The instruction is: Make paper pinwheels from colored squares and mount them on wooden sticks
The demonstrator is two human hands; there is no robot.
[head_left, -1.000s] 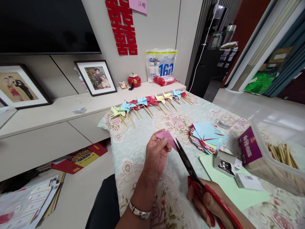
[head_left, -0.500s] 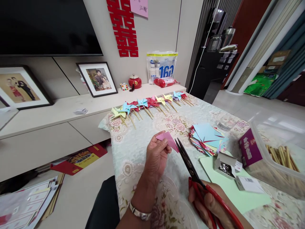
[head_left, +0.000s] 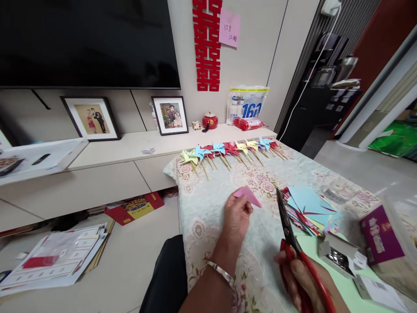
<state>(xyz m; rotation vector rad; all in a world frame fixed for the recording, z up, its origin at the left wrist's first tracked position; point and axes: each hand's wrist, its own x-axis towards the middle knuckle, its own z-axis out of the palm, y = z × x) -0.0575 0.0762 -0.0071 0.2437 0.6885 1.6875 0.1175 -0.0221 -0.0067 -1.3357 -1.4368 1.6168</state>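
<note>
A: What writing is legible?
B: The bag on the shelf reads "160".

A: And the hands?
B: The left hand pinches the pink paper; the right hand clasps the red scissors, blades now closed and drawn right of the paper, no longer touching it.

Matt pink paper, floral cloth
</note>
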